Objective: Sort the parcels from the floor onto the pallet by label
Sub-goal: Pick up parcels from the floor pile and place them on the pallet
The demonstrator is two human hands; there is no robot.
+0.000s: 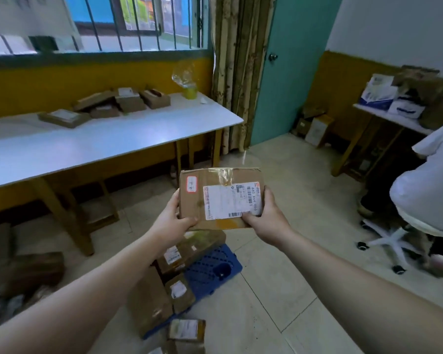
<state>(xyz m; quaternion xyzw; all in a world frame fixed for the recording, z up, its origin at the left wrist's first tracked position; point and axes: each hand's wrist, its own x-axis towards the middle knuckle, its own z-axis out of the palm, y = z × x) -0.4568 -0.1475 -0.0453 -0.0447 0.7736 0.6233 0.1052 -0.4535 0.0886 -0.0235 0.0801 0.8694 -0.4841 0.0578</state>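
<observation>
While the left hand (pixel 174 221) and right hand (pixel 266 217) clamp the parcel (pixel 197 198), its label's (pixel 232 200) small print is blurred.

Both bare forearms reach forward from the lower corners and draw together toward the middle. The left grip (pixel 173 221) clasps the near left corner of a box (pixel 215 198), thumb laid across the top face, fingers curled up along the left side. The right grip (pixel 266 218) clasps the near right corner, thumb on top, fingers wrapped up the right side. The box is held level between the two grips, wrists nearly straight.
</observation>
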